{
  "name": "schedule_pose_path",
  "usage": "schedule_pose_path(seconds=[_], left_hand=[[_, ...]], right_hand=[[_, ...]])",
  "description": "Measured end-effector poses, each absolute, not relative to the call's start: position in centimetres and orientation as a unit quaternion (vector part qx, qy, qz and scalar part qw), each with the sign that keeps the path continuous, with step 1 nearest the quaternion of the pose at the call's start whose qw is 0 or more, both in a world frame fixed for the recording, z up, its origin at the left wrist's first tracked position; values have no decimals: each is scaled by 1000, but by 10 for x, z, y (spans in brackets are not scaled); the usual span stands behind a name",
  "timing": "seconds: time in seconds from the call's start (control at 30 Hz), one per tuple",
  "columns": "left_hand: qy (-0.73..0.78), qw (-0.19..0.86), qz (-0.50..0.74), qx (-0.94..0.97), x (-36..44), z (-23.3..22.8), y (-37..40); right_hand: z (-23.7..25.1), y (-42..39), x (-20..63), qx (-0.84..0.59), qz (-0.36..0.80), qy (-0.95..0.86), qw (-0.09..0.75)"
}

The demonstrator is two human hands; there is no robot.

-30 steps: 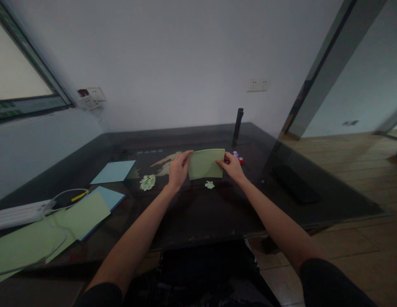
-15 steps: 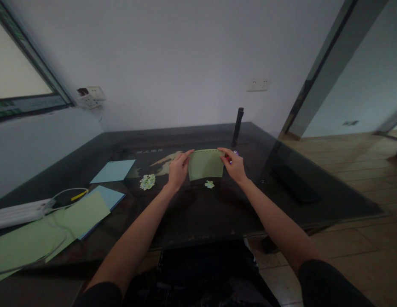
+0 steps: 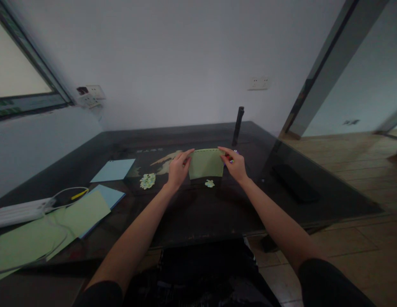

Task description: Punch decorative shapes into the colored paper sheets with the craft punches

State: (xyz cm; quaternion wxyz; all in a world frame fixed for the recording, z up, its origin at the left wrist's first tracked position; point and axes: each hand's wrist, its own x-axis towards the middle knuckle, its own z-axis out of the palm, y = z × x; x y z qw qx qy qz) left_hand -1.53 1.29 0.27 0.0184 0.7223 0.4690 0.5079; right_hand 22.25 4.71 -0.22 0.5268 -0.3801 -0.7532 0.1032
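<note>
Hands barely move since before; the right hand (image 3: 237,165) has slid up the green paper (image 3: 206,163). Left hand (image 3: 177,169) and right each pinch a side of the flat, thin sheet above the shiny dark table (image 3: 201,213).

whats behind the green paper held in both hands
Past the green paper, held by the left hand and right hand, a dark post stands on the table. Small coloured items by the right hand are mostly covered.
</note>
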Motion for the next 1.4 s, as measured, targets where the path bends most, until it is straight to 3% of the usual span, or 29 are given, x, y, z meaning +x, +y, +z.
schedule_pose_path(seconds=[0.83, 1.4], left_hand=[[471, -13, 494, 731, -16, 3, 13], [458, 26, 513, 725, -15, 0, 15]], right_hand=[[-2, 48, 222, -356, 80, -753, 547], [1, 45, 219, -344, 145, -732, 570]])
